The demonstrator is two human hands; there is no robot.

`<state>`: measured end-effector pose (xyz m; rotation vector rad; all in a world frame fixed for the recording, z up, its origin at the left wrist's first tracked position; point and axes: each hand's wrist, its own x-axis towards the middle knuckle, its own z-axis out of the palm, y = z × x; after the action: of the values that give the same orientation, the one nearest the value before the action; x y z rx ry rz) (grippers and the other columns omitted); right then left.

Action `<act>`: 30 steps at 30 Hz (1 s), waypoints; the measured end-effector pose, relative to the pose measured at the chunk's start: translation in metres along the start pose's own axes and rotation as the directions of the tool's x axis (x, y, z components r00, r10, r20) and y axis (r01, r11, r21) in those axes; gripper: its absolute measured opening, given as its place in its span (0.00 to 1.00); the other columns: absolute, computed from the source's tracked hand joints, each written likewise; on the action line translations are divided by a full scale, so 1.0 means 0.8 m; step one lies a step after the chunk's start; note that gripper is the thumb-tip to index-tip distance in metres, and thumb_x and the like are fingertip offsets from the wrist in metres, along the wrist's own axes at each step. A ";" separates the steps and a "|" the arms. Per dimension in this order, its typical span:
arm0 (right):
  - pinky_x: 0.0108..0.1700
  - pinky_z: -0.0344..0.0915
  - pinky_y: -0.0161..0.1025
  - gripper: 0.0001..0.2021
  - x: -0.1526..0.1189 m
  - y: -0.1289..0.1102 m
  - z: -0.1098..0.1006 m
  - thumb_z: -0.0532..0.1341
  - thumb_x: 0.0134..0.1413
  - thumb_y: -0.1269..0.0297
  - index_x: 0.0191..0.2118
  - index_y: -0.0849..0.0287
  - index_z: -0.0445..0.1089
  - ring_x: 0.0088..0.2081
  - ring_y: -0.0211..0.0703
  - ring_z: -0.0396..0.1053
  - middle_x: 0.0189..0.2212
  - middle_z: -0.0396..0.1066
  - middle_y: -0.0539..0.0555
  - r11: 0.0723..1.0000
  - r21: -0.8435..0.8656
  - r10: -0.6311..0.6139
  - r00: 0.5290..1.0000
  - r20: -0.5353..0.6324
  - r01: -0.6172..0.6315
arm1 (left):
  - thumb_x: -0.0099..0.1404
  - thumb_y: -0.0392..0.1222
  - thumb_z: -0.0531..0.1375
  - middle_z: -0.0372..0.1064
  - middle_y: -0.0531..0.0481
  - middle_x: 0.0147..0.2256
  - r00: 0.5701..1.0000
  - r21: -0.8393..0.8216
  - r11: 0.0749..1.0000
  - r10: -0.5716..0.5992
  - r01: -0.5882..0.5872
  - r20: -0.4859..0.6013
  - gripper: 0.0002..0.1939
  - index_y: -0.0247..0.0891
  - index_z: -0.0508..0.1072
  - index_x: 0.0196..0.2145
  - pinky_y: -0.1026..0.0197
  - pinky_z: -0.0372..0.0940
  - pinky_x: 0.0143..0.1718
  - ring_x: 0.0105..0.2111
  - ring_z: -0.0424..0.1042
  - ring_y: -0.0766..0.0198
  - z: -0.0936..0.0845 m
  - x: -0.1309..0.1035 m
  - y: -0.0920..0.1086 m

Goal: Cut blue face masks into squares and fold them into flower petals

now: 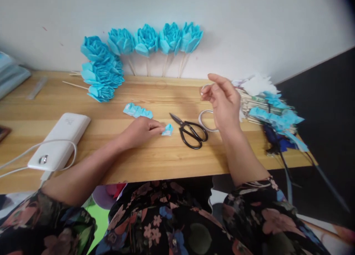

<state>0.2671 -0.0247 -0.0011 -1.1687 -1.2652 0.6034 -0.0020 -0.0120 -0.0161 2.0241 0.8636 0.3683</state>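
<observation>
My left hand (144, 131) is closed, pinching a small light-blue crepe piece (167, 130) between thumb and fingertips, low over the wooden table (166, 158). Behind it lies a ruffled blue strip (138, 110). My right hand (224, 103) is raised on the right, fingers curled loosely and apart; whether something small is at the fingertips is hard to tell. Black-handled scissors (191, 131) lie between my hands, points toward the back left. A roll of white tape (206, 120) sits beside them, partly behind my right hand.
Blue paper flowers (146, 40) on sticks lean on the wall, with more flowers (102, 71) heaped at left. A white power bank (59, 140) with a cable lies front left. Sticks (252, 103), white paper and blue strips (277, 118) crowd the right end.
</observation>
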 end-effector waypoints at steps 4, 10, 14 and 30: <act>0.42 0.73 0.43 0.12 -0.014 -0.011 -0.045 0.60 0.63 0.61 0.50 0.50 0.74 0.33 0.39 0.73 0.34 0.77 0.50 0.987 -0.159 -0.023 1.000 -0.021 0.019 | 0.67 0.45 0.58 0.59 0.54 0.20 0.998 0.299 0.953 -0.037 0.053 -0.059 0.19 0.36 0.65 0.20 0.61 0.45 0.28 0.23 0.54 0.68 0.004 0.001 0.002; 0.43 0.73 0.46 0.12 -0.058 -0.011 -0.097 0.60 0.62 0.63 0.48 0.55 0.77 0.38 0.47 0.77 0.38 0.80 0.55 0.812 -0.580 0.023 0.990 0.139 0.063 | 0.64 0.46 0.61 0.65 0.52 0.24 0.978 0.450 0.872 -0.134 0.194 -0.163 0.11 0.38 0.69 0.29 0.61 0.46 0.29 0.24 0.59 0.65 0.007 0.003 0.001; 0.51 0.71 0.52 0.13 -0.068 -0.008 -0.125 0.59 0.62 0.66 0.47 0.56 0.78 0.46 0.53 0.76 0.44 0.80 0.58 0.620 -0.713 0.026 0.900 0.436 0.327 | 0.66 0.50 0.56 0.70 0.51 0.26 0.981 0.323 0.933 -0.110 0.158 -0.160 0.12 0.39 0.73 0.34 0.61 0.53 0.30 0.26 0.64 0.63 0.000 0.002 0.001; 0.50 0.66 0.48 0.11 -0.031 -0.055 -0.097 0.57 0.65 0.59 0.38 0.56 0.75 0.40 0.50 0.74 0.37 0.79 0.56 0.702 -0.598 0.082 0.790 0.608 0.388 | 0.69 0.46 0.58 0.78 0.43 0.42 0.925 0.100 0.980 0.196 -0.172 -0.326 0.15 0.37 0.80 0.45 0.64 0.62 0.29 0.30 0.70 0.65 -0.005 -0.002 0.072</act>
<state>0.3227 -0.0872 0.0375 -1.5155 -2.2733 0.3510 0.0199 -0.0321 0.0331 2.1492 0.9007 0.8182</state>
